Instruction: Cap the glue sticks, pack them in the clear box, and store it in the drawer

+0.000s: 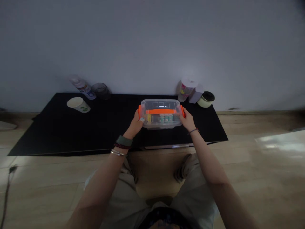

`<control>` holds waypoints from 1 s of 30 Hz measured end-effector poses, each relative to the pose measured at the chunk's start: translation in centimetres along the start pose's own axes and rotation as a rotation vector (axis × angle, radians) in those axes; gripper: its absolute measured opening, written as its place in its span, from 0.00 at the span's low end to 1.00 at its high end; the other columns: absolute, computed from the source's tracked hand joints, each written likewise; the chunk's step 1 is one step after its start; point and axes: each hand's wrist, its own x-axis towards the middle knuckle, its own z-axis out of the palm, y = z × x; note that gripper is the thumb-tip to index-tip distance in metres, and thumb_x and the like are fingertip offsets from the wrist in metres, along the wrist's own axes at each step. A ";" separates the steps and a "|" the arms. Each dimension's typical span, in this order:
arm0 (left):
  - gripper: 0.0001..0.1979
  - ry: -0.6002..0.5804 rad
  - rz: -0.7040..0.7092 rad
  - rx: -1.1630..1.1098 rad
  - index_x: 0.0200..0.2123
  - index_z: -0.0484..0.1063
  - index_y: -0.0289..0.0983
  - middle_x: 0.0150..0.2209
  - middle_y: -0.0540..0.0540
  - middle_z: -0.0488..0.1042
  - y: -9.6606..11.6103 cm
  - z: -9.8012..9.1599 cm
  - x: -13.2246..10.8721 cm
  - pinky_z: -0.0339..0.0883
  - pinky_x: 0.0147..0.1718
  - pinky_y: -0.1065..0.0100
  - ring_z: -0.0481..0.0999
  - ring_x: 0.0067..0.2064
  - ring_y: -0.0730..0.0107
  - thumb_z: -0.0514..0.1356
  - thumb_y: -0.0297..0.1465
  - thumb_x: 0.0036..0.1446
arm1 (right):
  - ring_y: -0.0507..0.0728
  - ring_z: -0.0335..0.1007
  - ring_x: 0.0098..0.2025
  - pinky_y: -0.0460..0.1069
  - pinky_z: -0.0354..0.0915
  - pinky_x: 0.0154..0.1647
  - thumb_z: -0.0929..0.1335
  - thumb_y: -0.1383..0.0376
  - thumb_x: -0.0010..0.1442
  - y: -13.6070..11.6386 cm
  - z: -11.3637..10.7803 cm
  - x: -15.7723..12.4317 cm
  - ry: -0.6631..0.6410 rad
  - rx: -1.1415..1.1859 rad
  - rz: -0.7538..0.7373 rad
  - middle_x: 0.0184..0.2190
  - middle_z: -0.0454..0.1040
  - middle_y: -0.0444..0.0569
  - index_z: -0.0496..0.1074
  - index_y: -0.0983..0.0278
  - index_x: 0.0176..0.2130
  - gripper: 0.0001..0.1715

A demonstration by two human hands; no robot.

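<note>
A clear plastic box [160,123] with an orange handle and orange side clips is over the middle of the black table. Its lid is on, and small yellow and green-white items show inside. My left hand [136,124] grips the box's left end, thumb near the front corner. At the opposite end my right hand [187,120] holds the box beside the orange clip. Whether the box touches the tabletop cannot be made out.
On the black table [107,127] stand a paper cup [78,105], a spray bottle [83,88] and a dark glass [101,91] at left. Toward the back right are a lidded cup [186,90], a pale box [195,94] and a cream pot [206,99]. A wall rises behind.
</note>
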 end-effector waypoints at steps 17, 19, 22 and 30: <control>0.38 0.075 0.013 0.108 0.71 0.45 0.33 0.71 0.34 0.48 0.5 1.3 -0.4 0.37 0.70 0.47 0.44 0.72 0.47 0.55 0.33 0.60 | 0.65 0.71 0.57 0.62 0.64 0.60 0.67 0.53 0.58 0.1 0.2 -0.1 0.010 0.000 -0.004 0.57 0.73 0.54 0.65 0.63 0.63 0.37; 0.38 0.083 0.032 0.132 0.70 0.46 0.32 0.71 0.33 0.49 0.8 1.4 -0.6 0.38 0.70 0.47 0.44 0.72 0.47 0.55 0.32 0.59 | 0.65 0.70 0.58 0.61 0.63 0.61 0.67 0.53 0.58 0.0 0.2 -0.1 0.016 -0.007 0.005 0.58 0.72 0.56 0.65 0.66 0.63 0.38; 0.37 0.098 0.070 0.170 0.70 0.47 0.33 0.70 0.33 0.52 1.3 1.6 -0.8 0.42 0.70 0.47 0.48 0.72 0.47 0.55 0.31 0.59 | 0.66 0.70 0.58 0.61 0.63 0.61 0.67 0.54 0.58 -0.3 0.1 -0.2 0.015 -0.010 0.013 0.58 0.71 0.59 0.65 0.68 0.63 0.38; 0.34 0.104 0.069 0.205 0.69 0.50 0.33 0.69 0.33 0.56 2.2 1.5 -1.2 0.48 0.68 0.48 0.53 0.70 0.49 0.54 0.32 0.61 | 0.67 0.70 0.58 0.63 0.64 0.60 0.67 0.54 0.59 -0.4 0.1 -0.2 0.014 -0.016 0.004 0.57 0.73 0.56 0.65 0.65 0.63 0.37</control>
